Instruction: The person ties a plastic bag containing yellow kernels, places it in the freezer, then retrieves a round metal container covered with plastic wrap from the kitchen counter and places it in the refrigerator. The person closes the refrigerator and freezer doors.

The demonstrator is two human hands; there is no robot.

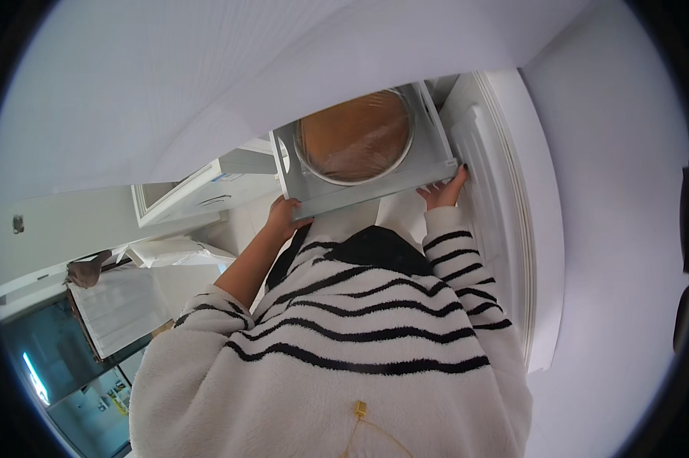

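Observation:
A pale, see-through drawer (373, 190) is pulled out in front of me, below a large white surface (207, 74). Inside it sits a round pan (360, 182) with a pale rim, holding a flat brown food that looks like cake (350, 134). Wrinkled clear plastic wrap covers the top, and the white surface hides the pan's far edge. My left hand (283, 217) grips the drawer's front left corner. At the front right corner, my right hand (444, 192) has its thumb on the outer side and its fingers under the front edge.
An open white appliance door (487, 189) with a moulded inner panel stands close to my right arm. To the left is a white box-like unit (189, 192) with an open top. Farther back are a white bag (178, 252), a white-covered surface (121, 306) and dark glass panels (41, 343).

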